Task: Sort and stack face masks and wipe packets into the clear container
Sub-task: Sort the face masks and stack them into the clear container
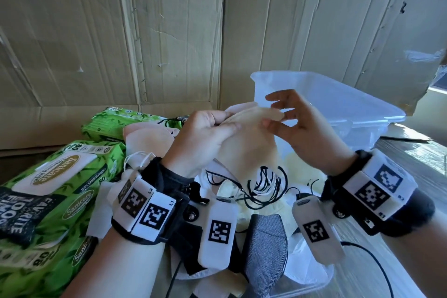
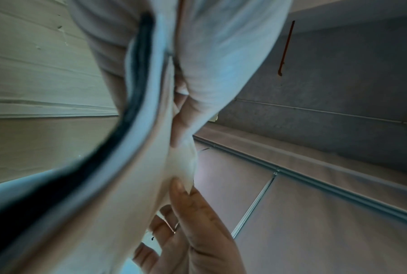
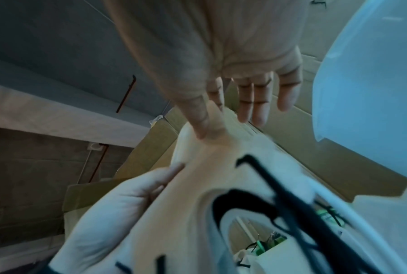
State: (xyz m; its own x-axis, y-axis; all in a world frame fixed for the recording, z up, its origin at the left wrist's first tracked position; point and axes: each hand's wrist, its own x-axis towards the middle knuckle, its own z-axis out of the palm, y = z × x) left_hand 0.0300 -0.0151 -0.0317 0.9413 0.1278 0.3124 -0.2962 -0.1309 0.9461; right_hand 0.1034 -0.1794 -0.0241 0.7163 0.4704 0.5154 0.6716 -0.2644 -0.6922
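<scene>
A beige face mask (image 1: 249,145) is held up between both hands, above a loose pile of masks (image 1: 242,203). My left hand (image 1: 227,126) grips its left side, fingers curled over the fabric. At the mask's upper edge my right hand (image 1: 271,116) pinches with thumb and forefinger while the other fingers spread. The right wrist view shows that pinch on the mask (image 3: 186,204), with black ear loops (image 3: 279,194) hanging below. The clear container (image 1: 343,106) stands just behind the right hand. Green wipe packets (image 1: 48,189) lie at the left.
A second green wipe packet (image 1: 125,123) lies farther back on the left. A grey mask (image 1: 266,249) sits at the front of the pile. Cardboard sheets (image 1: 169,31) form a wall behind everything. A black cable (image 1: 377,264) runs over the wooden table at the right.
</scene>
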